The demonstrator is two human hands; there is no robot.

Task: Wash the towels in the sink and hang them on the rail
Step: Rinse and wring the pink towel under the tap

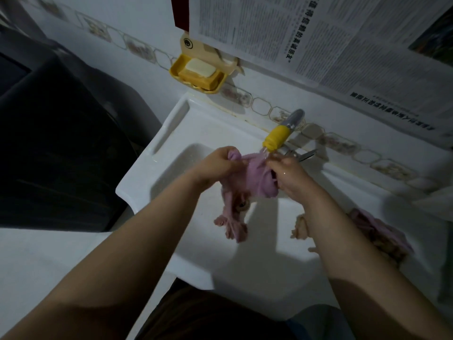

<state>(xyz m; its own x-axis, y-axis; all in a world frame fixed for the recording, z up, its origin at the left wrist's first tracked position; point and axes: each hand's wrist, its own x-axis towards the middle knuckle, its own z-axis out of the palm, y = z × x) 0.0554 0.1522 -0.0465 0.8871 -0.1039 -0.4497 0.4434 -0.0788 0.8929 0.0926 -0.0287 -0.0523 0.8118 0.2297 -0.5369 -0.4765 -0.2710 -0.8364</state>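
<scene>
Holding purple towel (255,177) bunched between left hand (218,165) and right hand (291,175), both closed tight on cloth. Hanging over white sink (171,123), under yellow-tipped tap (275,138), water running. Second towel (375,231) lying crumpled on right ledge.

Single head-worn wide-angle view, looking forward and steeply down, close over the white sink (171,123); tiled wall along the far edge, both forearms reaching in from below.

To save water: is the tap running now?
Running. A thin stream falls from the yellow tap nozzle onto the purple towel, held by left hand and right hand.
</scene>
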